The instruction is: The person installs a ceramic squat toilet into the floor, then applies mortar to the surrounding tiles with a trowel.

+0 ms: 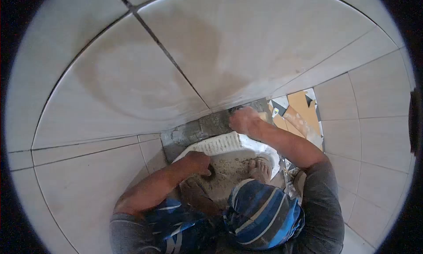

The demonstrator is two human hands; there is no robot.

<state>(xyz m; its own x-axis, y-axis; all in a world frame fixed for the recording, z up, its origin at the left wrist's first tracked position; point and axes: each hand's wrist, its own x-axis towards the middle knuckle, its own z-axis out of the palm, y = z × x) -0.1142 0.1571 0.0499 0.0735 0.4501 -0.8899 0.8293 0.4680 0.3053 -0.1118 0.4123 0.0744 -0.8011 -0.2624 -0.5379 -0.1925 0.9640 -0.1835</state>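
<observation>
A white squat toilet pan (216, 144) with a ribbed edge is set in the floor below me, its basin covered in brown grit. My right hand (245, 120) rests low against the wall, on the dark grey cement strip (211, 125) behind the pan. Its fingers are closed, and whatever may be in them is hidden. My left hand (197, 162) hangs over the left side of the pan with fingers curled and nothing visible in it. A bare foot (261, 168) stands at the pan's right side.
A large pale wall tile (176, 77) with smeared brown marks rises close in front. Tiled walls also stand at left and right (379, 139). Torn cardboard (304, 117) covers patterned floor on the right, with a small white-and-yellow item (276, 112) on it.
</observation>
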